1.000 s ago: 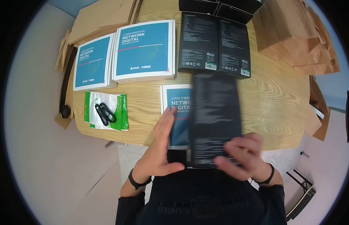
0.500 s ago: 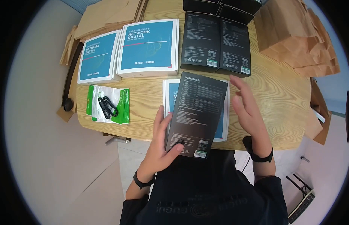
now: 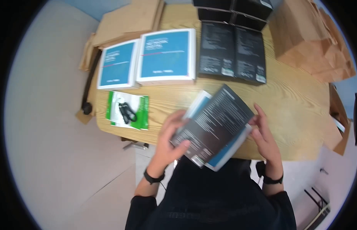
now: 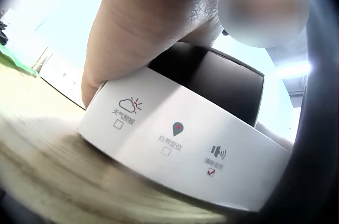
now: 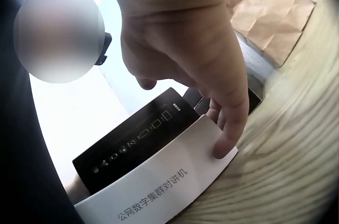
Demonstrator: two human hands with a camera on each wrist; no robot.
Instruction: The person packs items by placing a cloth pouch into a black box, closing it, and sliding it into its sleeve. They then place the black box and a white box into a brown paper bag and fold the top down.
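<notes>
A black printed box [image 3: 217, 122] lies on top of a white box with a blue lid [image 3: 228, 151], both turned at a slant at the table's front edge. My left hand [image 3: 169, 138] holds the pair from the left, thumb over the black box and fingers along the side. In the left wrist view the white box's side [image 4: 169, 139] shows small icons, close over the tabletop. At the right corner, my right hand [image 3: 266, 136] touches the white box with loosely extended fingers. A fingertip [image 5: 225, 149] rests at the white box's end [image 5: 159, 181] in the right wrist view.
Two white boxes with blue lids [image 3: 165, 53] stand at the back left. Several black boxes [image 3: 217, 50] stand behind. Green-and-white packets with a black cable [image 3: 127, 113] lie at the left. Brown paper bags [image 3: 309, 42] stand at the back right, flat brown paper [image 3: 126, 23] at the back left.
The black box came down from the right onto the white box. Both have since turned clockwise, and my right hand has come down to the white box's right corner.
</notes>
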